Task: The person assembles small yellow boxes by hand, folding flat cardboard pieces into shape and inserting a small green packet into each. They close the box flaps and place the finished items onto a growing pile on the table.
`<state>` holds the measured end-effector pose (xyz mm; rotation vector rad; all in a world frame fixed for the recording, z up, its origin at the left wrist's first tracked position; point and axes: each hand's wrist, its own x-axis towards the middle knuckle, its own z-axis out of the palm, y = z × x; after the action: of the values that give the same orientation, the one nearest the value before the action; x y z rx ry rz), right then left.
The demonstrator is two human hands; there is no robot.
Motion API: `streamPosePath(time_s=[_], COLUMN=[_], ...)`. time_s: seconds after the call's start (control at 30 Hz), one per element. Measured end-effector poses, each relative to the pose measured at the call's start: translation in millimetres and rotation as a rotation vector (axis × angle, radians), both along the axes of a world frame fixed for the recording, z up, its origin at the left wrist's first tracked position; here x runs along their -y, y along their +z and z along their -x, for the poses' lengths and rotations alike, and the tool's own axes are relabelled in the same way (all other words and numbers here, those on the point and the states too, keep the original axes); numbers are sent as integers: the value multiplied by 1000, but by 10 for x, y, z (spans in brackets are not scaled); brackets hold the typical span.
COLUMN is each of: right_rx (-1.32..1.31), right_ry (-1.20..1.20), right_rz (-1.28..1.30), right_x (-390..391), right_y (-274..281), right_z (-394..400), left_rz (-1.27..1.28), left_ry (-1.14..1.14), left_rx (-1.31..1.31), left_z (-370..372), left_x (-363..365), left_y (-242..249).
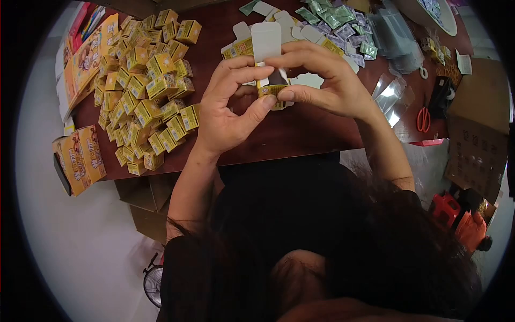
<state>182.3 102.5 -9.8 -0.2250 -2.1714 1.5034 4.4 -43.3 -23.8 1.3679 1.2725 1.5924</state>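
Note:
Between my two hands, above the dark red table [279, 134], is a small yellow box [275, 90] with its white top flap [266, 42] standing up. Its top is open and the inside looks dark. My left hand [232, 102] grips the box's left side with thumb and fingers. On the right, my right hand [322, 80] has its thumb on the front and its fingertips at the opening. Behind the hands lie flat, unfolded yellow and white cartons [238, 48], partly covered by my fingers. Whether anything sits inside the box is hard to see.
A large heap of closed yellow boxes [147, 88] covers the table's left part. Green sachets [332, 17] and purple sachets [343, 40] are piled at the back right. Clear plastic sleeves [396, 40], red-handled scissors [424, 119] and a cardboard box [477, 134] are at the right.

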Motion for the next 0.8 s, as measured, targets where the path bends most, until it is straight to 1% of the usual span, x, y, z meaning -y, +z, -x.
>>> streamPosePath(time_s=[0.03,0.13,0.2,0.27,0.33,0.4,0.47,0.53,0.67,0.73,0.8], right_rx=[-7,4,-13,-30,-288,-262,-236,-44,14,9,-11], right_ry=[-6,-62,-53,-42,-39,-59,-81,-50,-134,-158,-141], right_rz=[-92,-71,-80,-90,98,124,148,203,296,432,394], right_x=[-1,42,27,27,67,88,85,81,149,134,80], right_y=[-17,-20,-31,-64,-134,-70,-11,30,155,171,128], right_z=[0,7,7,48,144,142,147,146,193,213,217], left_rz=[2,13,6,20,32,78,98,122,106,104,81], left_ry=[-1,-16,-35,-15,6,-9,14,35,21,16,-1], left_rx=[0,-34,119,160,200,309,300,295,310,302,239], left_z=[13,25,-4,-10,0,15,-20,-53,-56,-37,-10], left_x=[4,-7,-25,-50,-71,-79,-79,-81,-91,-80,-74], left_y=[-2,-12,-17,0,4,3,16,27,61,60,55])
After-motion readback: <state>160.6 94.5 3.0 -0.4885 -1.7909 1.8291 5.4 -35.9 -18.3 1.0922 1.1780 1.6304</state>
